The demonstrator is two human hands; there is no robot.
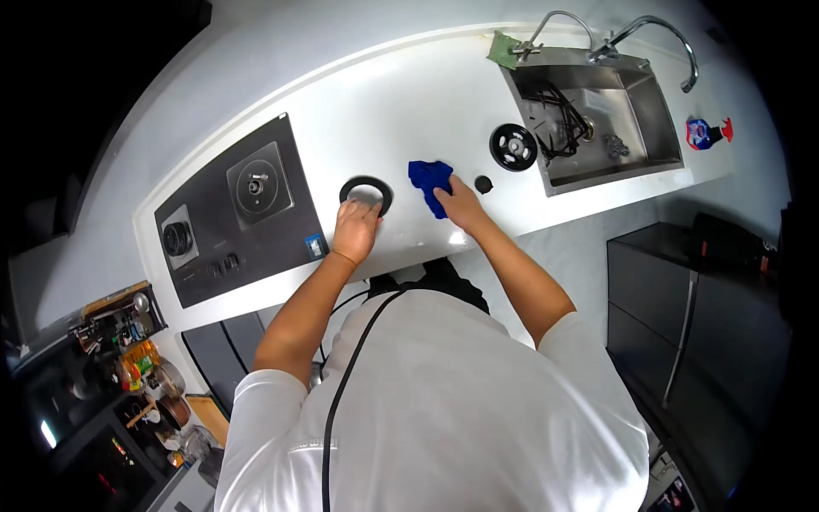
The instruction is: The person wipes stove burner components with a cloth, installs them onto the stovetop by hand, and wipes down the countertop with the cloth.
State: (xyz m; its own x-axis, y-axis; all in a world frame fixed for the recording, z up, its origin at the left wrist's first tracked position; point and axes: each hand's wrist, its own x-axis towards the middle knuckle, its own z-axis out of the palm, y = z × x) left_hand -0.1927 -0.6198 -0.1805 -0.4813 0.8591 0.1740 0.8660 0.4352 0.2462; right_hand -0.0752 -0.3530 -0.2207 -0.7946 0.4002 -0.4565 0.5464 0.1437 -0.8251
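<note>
On the white counter lies a black burner ring (386, 189), its near edge in the fingers of my left hand (357, 230). The far part of the ring shows beyond my fingertips. My right hand (462, 205) has its fingers closed on a crumpled blue cloth (429, 177), which rests on the counter to the right of the ring. A small round black cap (484, 184) sits just right of that hand. Farther right, by the sink's edge, is a black burner part (513, 148) with several openings.
A dark gas hob (217, 218) is at the left, with one bare burner (257, 185) and one black burner (177, 239). The steel sink (616, 175) holds black pan supports (559, 115). Beside it are a green cloth (503, 49), a faucet (653, 21) and a spray bottle (701, 134).
</note>
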